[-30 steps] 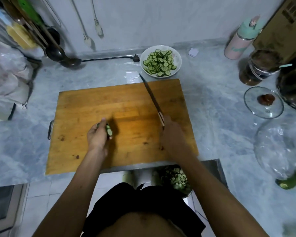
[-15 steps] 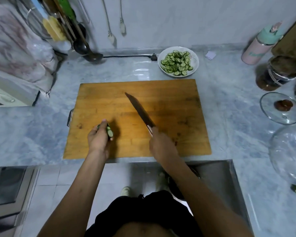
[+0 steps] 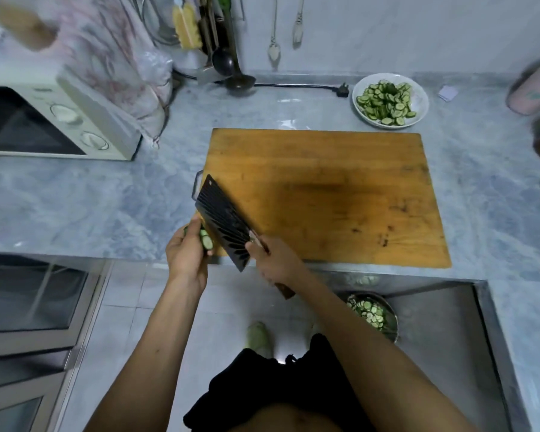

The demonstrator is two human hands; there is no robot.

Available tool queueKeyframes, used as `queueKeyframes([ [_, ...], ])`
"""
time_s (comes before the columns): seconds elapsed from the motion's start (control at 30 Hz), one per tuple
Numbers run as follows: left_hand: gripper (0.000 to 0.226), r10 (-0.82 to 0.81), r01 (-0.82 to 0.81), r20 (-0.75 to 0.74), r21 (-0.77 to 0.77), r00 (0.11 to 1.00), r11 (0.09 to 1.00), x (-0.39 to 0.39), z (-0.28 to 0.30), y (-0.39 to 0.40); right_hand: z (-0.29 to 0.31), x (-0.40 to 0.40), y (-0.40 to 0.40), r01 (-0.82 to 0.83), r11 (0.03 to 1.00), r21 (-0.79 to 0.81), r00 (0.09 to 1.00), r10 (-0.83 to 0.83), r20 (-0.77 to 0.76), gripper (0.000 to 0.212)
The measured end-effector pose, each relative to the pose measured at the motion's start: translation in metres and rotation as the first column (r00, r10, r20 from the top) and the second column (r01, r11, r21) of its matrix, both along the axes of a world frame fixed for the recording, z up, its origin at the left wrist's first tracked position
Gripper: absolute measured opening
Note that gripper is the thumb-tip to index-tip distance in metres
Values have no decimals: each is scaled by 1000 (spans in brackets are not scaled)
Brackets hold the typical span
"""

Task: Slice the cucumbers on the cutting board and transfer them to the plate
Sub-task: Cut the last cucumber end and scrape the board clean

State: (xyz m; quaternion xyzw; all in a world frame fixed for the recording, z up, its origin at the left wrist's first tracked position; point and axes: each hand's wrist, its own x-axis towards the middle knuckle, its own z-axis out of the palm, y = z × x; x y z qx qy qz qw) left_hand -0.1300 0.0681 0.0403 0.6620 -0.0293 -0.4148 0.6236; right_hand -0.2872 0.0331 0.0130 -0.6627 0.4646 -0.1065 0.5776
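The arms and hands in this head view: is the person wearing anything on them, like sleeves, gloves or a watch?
No. Both forearms are bare as far up as the picture shows, with no sleeves in sight. The left hand and the right hand have no gloves, and no watch, bracelet or ring shows. The only clothing in view is a dark garment at the waist.

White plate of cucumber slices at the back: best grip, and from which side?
Take the plate by its bare rim on the near-right side, pinching from outside. The slices are piled in the middle, so a grip from above would hit them; the plug and cord lie close by its left edge.
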Motion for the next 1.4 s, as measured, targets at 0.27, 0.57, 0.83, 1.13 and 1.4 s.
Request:
queueKeyframes([
  [0.27,22,-83,84,-18,44,996,995,-14,5,-5,6,-87,-62,161,959,-234,953,-213,-217,34],
  [0.57,18,-185,185,-2,6,983,983,-49,13,-32,4,-91,-35,-71,989,-127,987,51,-153,37],
  [0.83,17,-236,236,3,50,972,970,-79,8,-44,1,-179,-79,250,950,-188,953,-276,-124,47],
  [1.13,17,-382,379,26,87,924,921,-122,7,-72,21,-190,-38,413,861,-297,869,-470,-154,20],
  [1.4,16,-466,458,51,123,883,881,-139,-1,-74,16,-215,-18,532,712,-459,541,-702,-463,26],
])
